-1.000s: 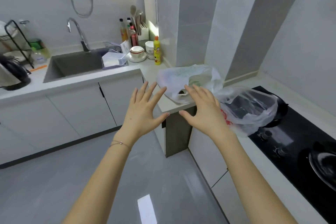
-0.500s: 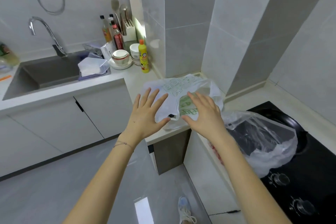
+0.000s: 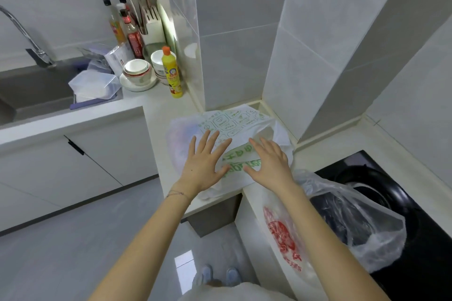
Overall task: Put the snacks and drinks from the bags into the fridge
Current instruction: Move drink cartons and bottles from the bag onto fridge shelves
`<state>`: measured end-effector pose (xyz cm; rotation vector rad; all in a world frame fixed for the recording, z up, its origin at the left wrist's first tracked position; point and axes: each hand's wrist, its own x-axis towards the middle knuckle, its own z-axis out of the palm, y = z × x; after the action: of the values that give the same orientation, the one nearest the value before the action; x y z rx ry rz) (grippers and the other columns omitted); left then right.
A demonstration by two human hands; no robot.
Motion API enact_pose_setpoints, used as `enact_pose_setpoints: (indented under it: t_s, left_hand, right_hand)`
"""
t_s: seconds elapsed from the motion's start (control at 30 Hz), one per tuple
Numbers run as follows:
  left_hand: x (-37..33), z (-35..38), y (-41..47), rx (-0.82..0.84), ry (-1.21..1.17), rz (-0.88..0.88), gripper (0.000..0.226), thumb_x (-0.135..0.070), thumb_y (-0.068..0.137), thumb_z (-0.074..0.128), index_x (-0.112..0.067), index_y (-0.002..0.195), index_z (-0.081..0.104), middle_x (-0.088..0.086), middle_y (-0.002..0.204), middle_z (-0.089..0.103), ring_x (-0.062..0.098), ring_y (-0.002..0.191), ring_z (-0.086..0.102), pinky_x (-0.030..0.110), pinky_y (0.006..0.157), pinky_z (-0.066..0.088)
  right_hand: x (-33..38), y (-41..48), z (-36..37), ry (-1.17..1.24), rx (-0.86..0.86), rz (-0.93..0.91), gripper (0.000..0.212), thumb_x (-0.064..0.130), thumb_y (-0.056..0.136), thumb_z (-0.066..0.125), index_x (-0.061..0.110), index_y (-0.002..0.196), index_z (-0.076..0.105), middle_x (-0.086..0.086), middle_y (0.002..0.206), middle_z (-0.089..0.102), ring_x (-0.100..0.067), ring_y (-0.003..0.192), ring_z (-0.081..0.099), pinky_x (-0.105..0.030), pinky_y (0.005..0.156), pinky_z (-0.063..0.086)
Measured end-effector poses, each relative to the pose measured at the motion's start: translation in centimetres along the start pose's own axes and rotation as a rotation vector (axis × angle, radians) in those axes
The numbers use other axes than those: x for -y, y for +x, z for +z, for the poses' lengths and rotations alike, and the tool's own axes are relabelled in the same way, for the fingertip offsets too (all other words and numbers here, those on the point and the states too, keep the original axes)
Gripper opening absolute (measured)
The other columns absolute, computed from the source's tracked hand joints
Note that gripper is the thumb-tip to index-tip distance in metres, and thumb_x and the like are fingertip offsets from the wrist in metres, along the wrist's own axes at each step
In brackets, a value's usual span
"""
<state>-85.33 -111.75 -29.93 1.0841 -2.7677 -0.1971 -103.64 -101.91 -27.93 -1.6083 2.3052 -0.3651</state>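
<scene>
L hand [image 3: 203, 166] & R hand [image 3: 269, 164] are hovering side by side, fingers spread, gripping nothing, directly over the green-printed white bag [image 3: 234, 124] lying on the worktop [image 3: 159, 110] corner, stretching left-to-right, approx. equally near both.

Left hand [image 3: 203, 166], right hand [image 3: 270, 166] advanced from mid-air, now spread flat over green-printed bag [image 3: 232, 121]; counter nearer.
</scene>
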Motion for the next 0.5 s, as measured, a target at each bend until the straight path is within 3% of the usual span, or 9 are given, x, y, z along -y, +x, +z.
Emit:
enact_pose_setpoints:
  t_s: [0.07, 0.17, 0.37, 0.43, 0.5]
  left_hand:
    - [0.0, 1.0, 1.2, 0.058, 0.032, 0.064, 0.073, -0.064, 0.086, 0.023, -0.033, 0.152, 0.026, 0.009, 0.162, 0.016, 0.031, 0.151, 0.003, 0.051, 0.117, -0.007]
    - [0.7, 1.9, 2.4, 0.087, 0.066, 0.130, 0.066, -0.053, 0.092, 0.047, -0.032, 0.152, 0.029, 0.011, 0.162, 0.013, 0.032, 0.150, 0.002, 0.049, 0.115, -0.014]
    - [3.5, 2.9, 3.0, 0.188, 0.107, 0.142, 0.083, -0.046, 0.089, 0.060, -0.035, 0.155, 0.011, 0.007, 0.163, -0.007, 0.028, 0.150, -0.013, 0.047, 0.111, -0.023]
    - [4.3, 3.0, 3.2, 0.181, 0.096, 0.146, 0.085, -0.042, 0.085, 0.065, -0.032, 0.155, 0.017, 0.010, 0.163, 0.002, 0.030, 0.150, -0.005, 0.051, 0.113, -0.017]
    - [4.8, 3.2, 3.3, 0.178, 0.106, 0.153, 0.085, -0.036, 0.077, 0.073, -0.026, 0.151, 0.033, 0.014, 0.160, 0.021, 0.035, 0.148, 0.015, 0.057, 0.113, -0.001]
  right_hand:
    - [-0.4, 0.8, 0.7, 0.000, 0.023, 0.018, 0.079, 0.050, 0.089, 0.058, 0.032, 0.153, 0.016, -0.001, 0.161, 0.012, -0.025, 0.148, 0.008, -0.043, 0.116, 0.014]
    - [-0.6, 1.8, 1.7, 0.034, 0.045, 0.052, 0.078, 0.048, 0.089, 0.059, 0.032, 0.153, 0.016, -0.001, 0.162, 0.010, -0.025, 0.148, 0.007, -0.044, 0.116, 0.014]
    - [-0.2, 3.5, 2.9, 0.084, -0.007, 0.094, 0.080, 0.047, 0.090, 0.059, 0.033, 0.154, 0.014, -0.003, 0.162, 0.011, -0.025, 0.148, 0.007, -0.043, 0.117, 0.015]
    - [0.2, 4.2, 3.3, 0.095, -0.022, 0.079, 0.080, 0.046, 0.089, 0.060, 0.034, 0.153, 0.014, -0.001, 0.162, 0.010, -0.024, 0.148, 0.007, -0.043, 0.117, 0.014]
    - [0.6, 5.0, 3.8, 0.093, -0.008, 0.044, 0.079, 0.044, 0.089, 0.061, 0.035, 0.153, 0.016, 0.001, 0.162, 0.009, -0.024, 0.148, 0.005, -0.043, 0.117, 0.013]
